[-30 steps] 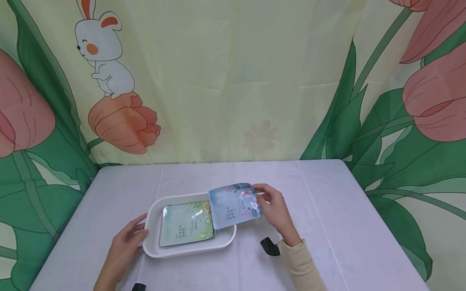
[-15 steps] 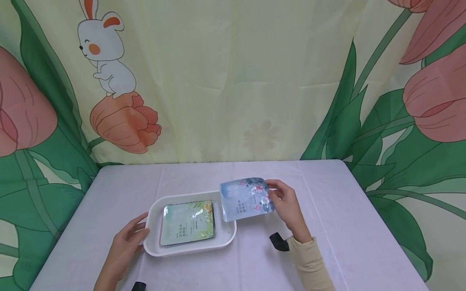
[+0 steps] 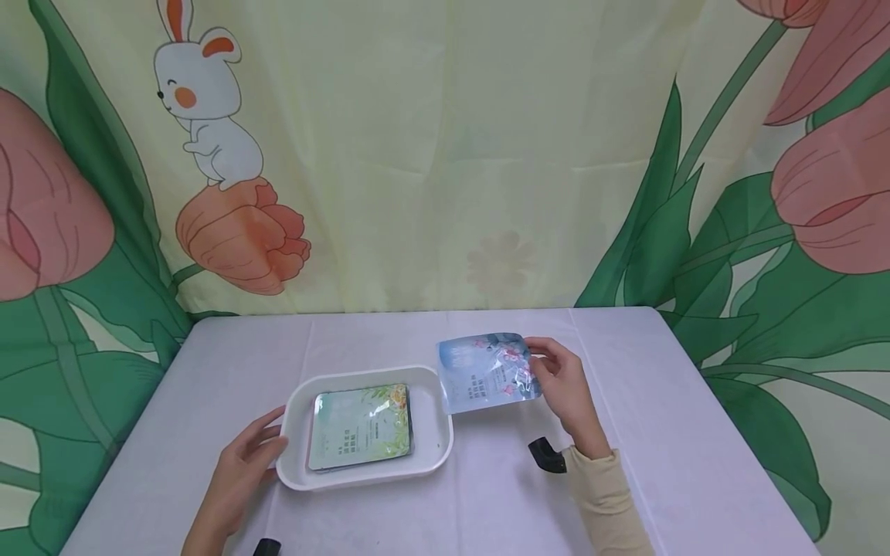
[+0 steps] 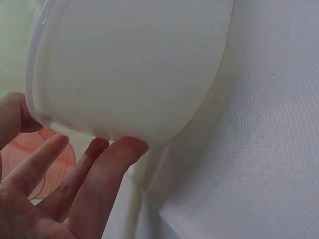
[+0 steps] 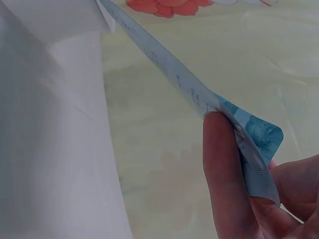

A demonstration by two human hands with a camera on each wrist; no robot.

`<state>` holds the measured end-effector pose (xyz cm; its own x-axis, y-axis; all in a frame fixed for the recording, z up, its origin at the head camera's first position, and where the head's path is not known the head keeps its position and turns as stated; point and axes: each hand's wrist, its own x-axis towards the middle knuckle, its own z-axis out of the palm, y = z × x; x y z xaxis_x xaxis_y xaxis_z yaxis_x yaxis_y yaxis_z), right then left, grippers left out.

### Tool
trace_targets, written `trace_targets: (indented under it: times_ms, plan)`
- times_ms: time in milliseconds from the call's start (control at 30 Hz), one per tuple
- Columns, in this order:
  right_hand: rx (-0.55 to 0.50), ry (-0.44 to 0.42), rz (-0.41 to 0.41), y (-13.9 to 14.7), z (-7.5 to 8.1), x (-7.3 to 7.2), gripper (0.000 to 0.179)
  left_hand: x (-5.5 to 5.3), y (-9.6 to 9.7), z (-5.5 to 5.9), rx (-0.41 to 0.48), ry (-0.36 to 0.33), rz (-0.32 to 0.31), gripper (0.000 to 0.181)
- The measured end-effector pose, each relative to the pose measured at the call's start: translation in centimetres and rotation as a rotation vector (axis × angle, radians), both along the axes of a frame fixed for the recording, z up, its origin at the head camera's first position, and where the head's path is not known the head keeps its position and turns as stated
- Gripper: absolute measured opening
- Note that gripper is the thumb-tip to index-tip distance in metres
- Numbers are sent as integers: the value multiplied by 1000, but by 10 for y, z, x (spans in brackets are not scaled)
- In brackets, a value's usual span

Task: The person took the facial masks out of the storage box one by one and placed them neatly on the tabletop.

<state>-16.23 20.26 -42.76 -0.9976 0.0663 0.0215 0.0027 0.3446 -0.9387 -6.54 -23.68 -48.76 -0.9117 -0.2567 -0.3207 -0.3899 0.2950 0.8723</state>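
Observation:
A white plastic tray (image 3: 436, 455) stands on the table. My left hand (image 3: 236, 471) grips its left end, with the thumb at the rim and fingertips against the outer wall (image 4: 134, 84). Inside lies a small stack of sheet mask packets, topped by a green one (image 3: 361, 427) with a leafy print. My right hand (image 3: 566, 386) pinches a shiny blue sheet mask packet (image 3: 480, 376) by its right edge, thumb in front and fingers behind. This packet is raised and tilted, its left end overlapping the tray's right rim. In the right wrist view the packet (image 5: 164, 59) appears nearly edge-on, bent near the thumb.
A white cloth (image 3: 389, 525) covers the table. Behind it hangs a curtain (image 3: 417, 154) printed with a rabbit and tulips. Black wrist-worn pieces (image 3: 547, 455) show below both hands.
My right hand has carried the blue packet rightward and slightly away, off the green one and toward the tray's right end. The left hand stays on the tray.

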Motion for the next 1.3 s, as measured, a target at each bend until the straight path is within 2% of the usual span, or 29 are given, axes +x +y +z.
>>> trace_targets:
  times_ms: [300, 533, 833, 1033, 1300]
  plan:
    - [14, -10, -12, 9, 2, -3, 33, 0, 0, 0, 5, 17, -5, 60]
    - [5, -30, -20, 10, 0, -4, 33, 0, 0, 0, 5, 4, -3, 61]
    - [25, -57, -20, 7, -12, -8, 32, 1, 1, 3, 1, -3, -2, 61]
    - [17, -35, -10, 5, -21, -10, 32, 2, 0, 2, 8, 3, 0, 61]
    - [83, -49, -8, 1, -26, -12, 33, 0, 0, 1, -1, 0, 0, 60]
